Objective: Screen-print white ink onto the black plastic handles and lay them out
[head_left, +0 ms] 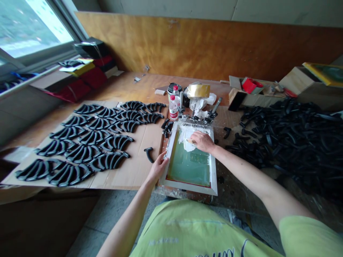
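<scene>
A screen printing frame with a pale metal rim and green mesh lies in front of me, held by a clamp at its far end. White ink is smeared over the far part of the mesh. My right hand is closed around a small squeegee on the inked area; only a tan edge of it shows. My left hand grips the frame's left rim, its fingertips partly hidden. Just left of that hand, a single black curved handle lies on the cardboard.
Rows of black handles fan out on the cardboard at left. A large heap of similar handles covers the right side. Behind the frame stand plastic bottles and a roll of tape. An open box sits back right.
</scene>
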Demonstrator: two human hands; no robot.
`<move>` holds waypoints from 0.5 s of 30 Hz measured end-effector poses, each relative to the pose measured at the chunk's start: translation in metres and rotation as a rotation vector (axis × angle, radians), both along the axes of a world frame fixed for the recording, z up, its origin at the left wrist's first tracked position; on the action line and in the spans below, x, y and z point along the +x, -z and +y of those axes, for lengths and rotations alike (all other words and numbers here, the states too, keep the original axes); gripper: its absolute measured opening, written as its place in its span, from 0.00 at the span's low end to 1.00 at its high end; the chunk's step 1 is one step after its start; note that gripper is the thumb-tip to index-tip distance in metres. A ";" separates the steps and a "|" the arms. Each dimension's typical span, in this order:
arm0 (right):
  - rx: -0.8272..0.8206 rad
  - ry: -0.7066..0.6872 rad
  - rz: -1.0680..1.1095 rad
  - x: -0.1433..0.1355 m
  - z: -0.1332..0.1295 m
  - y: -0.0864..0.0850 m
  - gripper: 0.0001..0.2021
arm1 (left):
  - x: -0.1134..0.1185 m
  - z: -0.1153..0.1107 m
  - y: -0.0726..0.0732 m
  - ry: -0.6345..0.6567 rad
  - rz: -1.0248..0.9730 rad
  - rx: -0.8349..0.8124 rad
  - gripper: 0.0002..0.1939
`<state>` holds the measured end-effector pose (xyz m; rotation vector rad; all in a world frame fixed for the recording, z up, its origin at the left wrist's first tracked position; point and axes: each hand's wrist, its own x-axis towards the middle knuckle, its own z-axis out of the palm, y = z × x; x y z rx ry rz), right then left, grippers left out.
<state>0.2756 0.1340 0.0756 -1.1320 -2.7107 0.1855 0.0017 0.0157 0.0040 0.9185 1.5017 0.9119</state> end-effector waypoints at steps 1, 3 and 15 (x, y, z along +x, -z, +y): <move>0.018 0.006 0.006 0.000 -0.004 0.004 0.09 | 0.000 0.000 0.002 0.007 -0.004 0.002 0.40; 0.015 -0.039 0.006 0.003 -0.014 0.011 0.10 | -0.001 0.001 0.004 0.017 -0.011 0.007 0.41; 0.064 0.427 0.217 0.015 0.075 -0.052 0.27 | -0.005 0.011 -0.100 0.029 -0.094 0.071 0.33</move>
